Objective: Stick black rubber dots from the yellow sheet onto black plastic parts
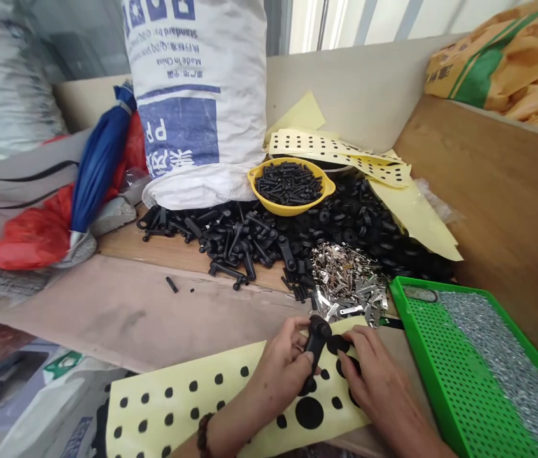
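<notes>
My left hand [284, 356] is closed around a black plastic crank handle [317, 340], its round end tilted up above the fingers. Under both hands lies a pale yellow backing sheet [230, 381] with rows of small black dots and several larger black discs. At the sheet's upper right, the fingertips of my right hand [374, 369] close on the edge of a round black sticker [338, 344]. Whether it is off the sheet I cannot tell. Another large black disc [309, 413] lies flat on the sheet below the handle.
Behind my hands are piled metal clips [345, 273] and black handles [244, 238]. A yellow basket [292, 208] holds black screw-like parts. At right stands a green tray [440, 362] with small metal pieces. A white sack [235, 95] and a blue umbrella [99, 159] are further back.
</notes>
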